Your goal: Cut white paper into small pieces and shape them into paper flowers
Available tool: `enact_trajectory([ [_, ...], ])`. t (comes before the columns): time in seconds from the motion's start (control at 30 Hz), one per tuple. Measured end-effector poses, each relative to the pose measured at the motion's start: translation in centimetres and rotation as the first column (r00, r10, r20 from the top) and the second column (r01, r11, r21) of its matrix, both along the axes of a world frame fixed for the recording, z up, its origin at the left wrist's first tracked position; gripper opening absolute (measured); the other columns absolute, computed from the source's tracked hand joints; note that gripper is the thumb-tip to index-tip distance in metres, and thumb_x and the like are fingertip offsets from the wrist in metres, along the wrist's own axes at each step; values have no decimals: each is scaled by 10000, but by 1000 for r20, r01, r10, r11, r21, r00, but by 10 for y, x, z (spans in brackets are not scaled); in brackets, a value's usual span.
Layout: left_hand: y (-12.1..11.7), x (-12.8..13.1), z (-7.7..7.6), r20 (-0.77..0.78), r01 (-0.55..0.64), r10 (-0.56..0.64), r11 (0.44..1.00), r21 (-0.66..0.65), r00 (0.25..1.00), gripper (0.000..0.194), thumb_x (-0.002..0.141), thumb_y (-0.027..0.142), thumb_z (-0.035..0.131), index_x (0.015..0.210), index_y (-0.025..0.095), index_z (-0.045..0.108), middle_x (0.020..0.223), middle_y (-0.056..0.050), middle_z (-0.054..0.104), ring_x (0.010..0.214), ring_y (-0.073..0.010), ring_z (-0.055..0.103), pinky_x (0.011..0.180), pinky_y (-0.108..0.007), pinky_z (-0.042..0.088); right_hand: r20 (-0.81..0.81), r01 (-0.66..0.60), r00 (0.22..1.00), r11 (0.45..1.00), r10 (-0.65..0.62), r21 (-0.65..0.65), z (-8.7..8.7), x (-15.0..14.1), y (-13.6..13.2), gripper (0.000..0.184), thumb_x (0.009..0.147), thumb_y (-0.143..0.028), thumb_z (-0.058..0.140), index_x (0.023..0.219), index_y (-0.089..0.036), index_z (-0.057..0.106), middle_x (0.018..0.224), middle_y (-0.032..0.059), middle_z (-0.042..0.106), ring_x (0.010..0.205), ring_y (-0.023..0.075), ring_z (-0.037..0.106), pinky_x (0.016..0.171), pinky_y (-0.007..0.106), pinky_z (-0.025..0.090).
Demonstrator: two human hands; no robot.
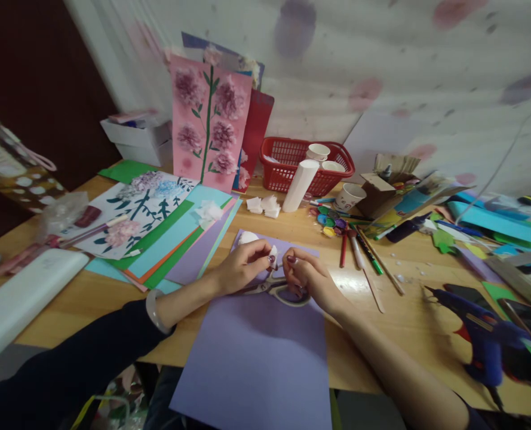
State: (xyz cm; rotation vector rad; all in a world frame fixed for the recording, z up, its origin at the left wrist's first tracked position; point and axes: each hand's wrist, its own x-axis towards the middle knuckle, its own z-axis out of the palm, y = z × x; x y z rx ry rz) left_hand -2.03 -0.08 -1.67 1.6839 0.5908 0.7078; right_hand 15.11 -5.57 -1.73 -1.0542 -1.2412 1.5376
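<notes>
My left hand pinches a small piece of white tissue paper between thumb and finger. Close beside it, my right hand has its fingers curled and pressed together; whatever they may hold is hidden. Both hands are over a purple sheet of paper that hangs past the table's front edge. Under the hands lies a pair of scissors with pale handles, partly covered by my fingers. A white round wad rests on the sheet's far end, behind my left hand.
Coloured paper sheets and a flower picture lie left; a pink flower card stands behind. White tissue pieces, a white roll, a red basket, paint pots and brushes are beyond. A blue glue gun lies right.
</notes>
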Motion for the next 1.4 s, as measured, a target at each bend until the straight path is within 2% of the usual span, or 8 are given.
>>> enact_trajectory([
  [0.2, -2, -2, 4, -84, -8, 22, 986, 168, 996, 153, 835, 262, 424, 717, 177, 468, 700, 22, 477, 699, -128, 452, 688, -245, 372, 309, -72, 951, 983, 18, 166, 4, -3, -3, 293, 855, -433, 501, 756, -158, 513, 636, -38, 436, 555, 77, 372, 507, 199, 298],
  [0.4, -1, -2, 3, -70, 15, -7, 993, 120, 997, 163, 823, 281, 418, 716, 173, 478, 702, 16, 476, 698, -136, 446, 677, -253, 363, 345, -70, 939, 983, 7, 171, 2, -2, -2, 219, 870, -309, 435, 706, -171, 481, 583, -57, 388, 528, 80, 326, 495, 209, 259],
  [0.57, -1, 0, 7, -55, 2, -7, 995, -99, 998, 170, 796, 299, 409, 691, 176, 460, 656, 25, 458, 647, -132, 433, 640, -256, 354, 264, -9, 964, 992, -25, 128, 1, -1, -2, 178, 833, -282, 433, 696, -178, 477, 527, -71, 370, 471, 75, 278, 463, 207, 230],
  [0.77, 1, -1, 5, -9, -17, 16, 986, -165, 1000, 170, 778, 281, 412, 662, 175, 476, 650, 10, 506, 675, -145, 474, 698, -275, 372, 148, 46, 988, 998, -52, 44, 5, -1, -2, 192, 813, -320, 449, 672, -190, 442, 475, -82, 347, 423, 71, 253, 422, 204, 202],
  [0.97, 4, 0, -8, 137, -10, 65, 930, -368, 988, 152, 729, 277, 461, 654, 154, 511, 661, -9, 521, 656, -140, 503, 646, -271, 402, 7, 64, 998, 998, -64, -6, -2, 3, 2, 166, 791, -298, 463, 666, -190, 453, 461, -83, 348, 382, 64, 247, 376, 193, 205],
  [1.2, 7, 0, -4, 249, 8, 123, 885, -465, 961, 131, 661, 248, 495, 599, 136, 522, 627, -10, 547, 601, -128, 542, 602, -258, 426, -97, 141, 985, 988, -146, -59, -2, 6, 9, 96, 721, -277, 488, 680, -203, 441, 440, -95, 318, 364, 68, 238, 357, 189, 221],
  [1.3, 11, 1, -6, 272, -8, 170, 859, -511, 947, 127, 651, 256, 501, 619, 137, 530, 582, 4, 547, 551, -124, 552, 574, -255, 438, 7, 213, 977, 977, -213, -26, -1, 11, 10, 140, 745, -332, 488, 701, -206, 446, 447, -100, 295, 372, 71, 218, 364, 192, 209],
  [1.4, 13, 3, -8, 228, -14, 165, 838, -545, 959, 141, 653, 288, 525, 640, 147, 530, 526, 29, 520, 480, -111, 509, 514, -257, 455, 336, 176, 911, 963, -238, 205, 5, 18, 16, 199, 808, -348, 469, 725, -177, 529, 481, -72, 367, 422, 83, 313, 420, 204, 259],
])
